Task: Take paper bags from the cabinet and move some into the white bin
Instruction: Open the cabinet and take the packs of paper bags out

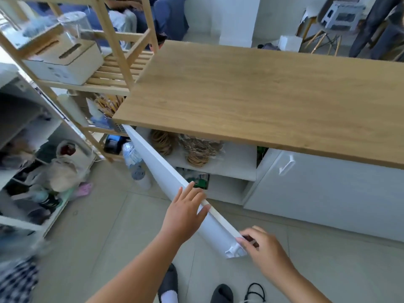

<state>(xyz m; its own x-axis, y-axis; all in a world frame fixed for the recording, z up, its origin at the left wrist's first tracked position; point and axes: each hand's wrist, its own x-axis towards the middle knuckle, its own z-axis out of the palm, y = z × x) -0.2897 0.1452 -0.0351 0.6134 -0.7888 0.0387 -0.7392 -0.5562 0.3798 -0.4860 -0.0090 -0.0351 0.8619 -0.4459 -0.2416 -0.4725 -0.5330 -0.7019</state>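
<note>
On the open cabinet door point(166, 171), left hand point(185, 213) spread flat, right hand point(262, 248) pinching its handle point(235, 251).

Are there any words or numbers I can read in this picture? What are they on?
None can be read.
White box on the wooden shelf: grey marks, too blurred to read.
Packet on the lower cabinet shelf: print too small and blurred.
Water bottle by the cabinet door: label blurred.

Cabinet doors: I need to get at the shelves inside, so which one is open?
The left door, swung out toward the person with both hands on its top edge: left hand, right hand. The right door with the white handle is almost shut.
</note>
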